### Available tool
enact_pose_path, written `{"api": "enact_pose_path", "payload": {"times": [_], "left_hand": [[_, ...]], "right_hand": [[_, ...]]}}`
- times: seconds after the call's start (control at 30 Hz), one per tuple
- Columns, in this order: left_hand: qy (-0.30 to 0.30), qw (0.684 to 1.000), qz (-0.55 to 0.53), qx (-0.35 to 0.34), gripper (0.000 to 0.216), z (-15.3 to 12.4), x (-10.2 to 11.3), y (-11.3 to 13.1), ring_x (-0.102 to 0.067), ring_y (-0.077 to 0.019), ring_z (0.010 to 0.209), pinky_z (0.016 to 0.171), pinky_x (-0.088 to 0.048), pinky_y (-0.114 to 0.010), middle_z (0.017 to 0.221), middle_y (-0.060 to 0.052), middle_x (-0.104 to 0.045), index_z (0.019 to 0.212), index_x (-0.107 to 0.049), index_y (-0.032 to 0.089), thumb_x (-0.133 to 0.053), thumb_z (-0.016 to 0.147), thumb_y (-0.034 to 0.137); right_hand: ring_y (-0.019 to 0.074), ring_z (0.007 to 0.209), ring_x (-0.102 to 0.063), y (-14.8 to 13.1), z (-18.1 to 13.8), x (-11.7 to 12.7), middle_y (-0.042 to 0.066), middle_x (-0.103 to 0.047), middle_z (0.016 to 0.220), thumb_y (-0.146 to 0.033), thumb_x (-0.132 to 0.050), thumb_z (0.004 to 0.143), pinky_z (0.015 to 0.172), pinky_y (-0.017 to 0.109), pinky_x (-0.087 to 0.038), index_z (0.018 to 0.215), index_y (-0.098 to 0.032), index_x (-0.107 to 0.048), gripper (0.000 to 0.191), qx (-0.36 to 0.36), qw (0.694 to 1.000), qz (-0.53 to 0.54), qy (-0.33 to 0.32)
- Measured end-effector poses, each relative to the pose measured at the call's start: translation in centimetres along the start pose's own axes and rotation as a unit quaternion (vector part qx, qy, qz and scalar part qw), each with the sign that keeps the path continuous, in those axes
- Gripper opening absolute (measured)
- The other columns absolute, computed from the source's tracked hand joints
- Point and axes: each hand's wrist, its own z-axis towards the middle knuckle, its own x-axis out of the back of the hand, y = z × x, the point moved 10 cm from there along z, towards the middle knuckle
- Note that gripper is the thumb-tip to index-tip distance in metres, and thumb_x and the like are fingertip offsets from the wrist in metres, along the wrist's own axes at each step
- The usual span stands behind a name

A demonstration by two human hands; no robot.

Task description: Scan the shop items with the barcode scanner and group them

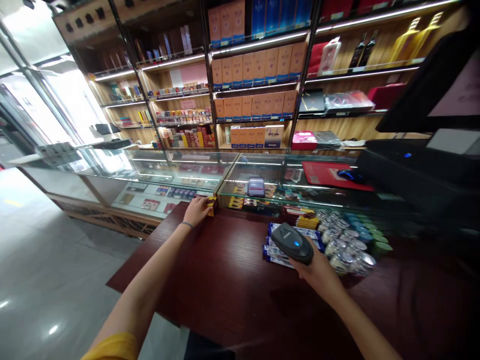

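My right hand (pixel 318 272) grips a dark grey handheld scanner (pixel 292 242) with a small blue light, held just above several blue-and-white packets (pixel 275 255) lying on the dark red wooden counter (pixel 225 280). My left hand (pixel 195 210) reaches to the counter's far edge and closes round a small yellow-and-dark box (pixel 212 205). A thin band sits on that wrist.
Round foil-topped cups (pixel 348 247) and stacked snack bars (pixel 303 217) lie right of the scanner. Behind the counter run glass display cases (pixel 180 175) with a small screen device (pixel 256 186). A black monitor (pixel 431 85), a red mat (pixel 326 175) and stocked shelves (pixel 258 65) stand beyond.
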Motion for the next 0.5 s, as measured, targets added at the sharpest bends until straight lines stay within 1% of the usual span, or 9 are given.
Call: {"api": "enact_pose_path", "payload": {"times": [0.07, 0.13, 0.2, 0.27, 0.37, 0.5], "left_hand": [[0.027, 1.000, -0.003, -0.010, 0.033, 0.2, 0.4, 1.4, -0.059, -0.0299, 0.112, 0.105, -0.045, -0.045, 0.114, -0.011, -0.067, 0.115, -0.070, 0.024, -0.069, 0.085, 0.036], [0.047, 0.999, -0.013, -0.025, 0.030, 0.5, 0.4, 3.6, -0.058, -0.0302, 0.113, 0.105, -0.044, -0.045, 0.115, -0.012, -0.066, 0.115, -0.069, 0.024, -0.066, 0.087, 0.036], [0.059, 0.997, -0.031, -0.040, 0.029, 0.8, 0.2, 6.5, -0.058, -0.0300, 0.113, 0.105, -0.044, -0.044, 0.115, -0.012, -0.066, 0.117, -0.068, 0.024, -0.063, 0.090, 0.034], [0.065, 0.995, -0.060, -0.053, 0.029, 1.2, -0.5, 9.8, -0.058, -0.0299, 0.113, 0.105, -0.044, -0.044, 0.115, -0.012, -0.066, 0.118, -0.068, 0.024, -0.061, 0.092, 0.034], [0.053, 0.987, -0.134, -0.064, 0.028, 1.8, -2.7, 14.9, -0.058, -0.0299, 0.115, 0.108, -0.042, -0.045, 0.115, -0.012, -0.066, 0.116, -0.071, 0.024, -0.064, 0.090, 0.032], [0.028, 0.964, -0.252, -0.081, 0.029, 2.2, -6.8, 21.1, -0.058, -0.0309, 0.118, 0.110, -0.041, -0.046, 0.116, -0.011, -0.068, 0.113, -0.073, 0.027, -0.071, 0.084, 0.028]], "right_hand": [[0.0265, 0.075, -0.072, 0.0, 0.3, 1.5, 0.002, -0.073, 0.081, -0.038, -0.066, 0.074, 0.057, 0.032, -0.050, 0.120, -0.023, -0.057, 0.049, -0.017, 1.000, -0.007, 0.023], [0.0251, 0.066, -0.070, -0.2, 0.5, 3.2, 0.001, -0.071, 0.072, -0.039, -0.066, 0.074, 0.055, 0.032, -0.049, 0.120, -0.021, -0.059, 0.050, -0.029, 0.999, -0.006, 0.044], [0.0232, 0.055, -0.065, -0.2, 0.6, 5.0, -0.001, -0.067, 0.062, -0.040, -0.067, 0.073, 0.051, 0.032, -0.048, 0.117, -0.019, -0.062, 0.049, -0.041, 0.997, -0.007, 0.062], [0.0208, 0.046, -0.059, -0.2, 0.6, 6.8, -0.003, -0.063, 0.055, -0.041, -0.067, 0.074, 0.047, 0.032, -0.045, 0.114, -0.019, -0.063, 0.046, -0.049, 0.996, -0.010, 0.080], [0.0183, 0.040, -0.054, -0.1, 0.6, 9.6, -0.004, -0.061, 0.052, -0.042, -0.070, 0.074, 0.044, 0.031, -0.044, 0.110, -0.020, -0.064, 0.043, -0.052, 0.992, -0.001, 0.114], [0.0176, 0.038, -0.052, 0.5, 0.5, 12.4, -0.005, -0.059, 0.051, -0.043, -0.071, 0.075, 0.041, 0.030, -0.043, 0.111, -0.022, -0.061, 0.043, -0.059, 0.989, 0.017, 0.135]]}}
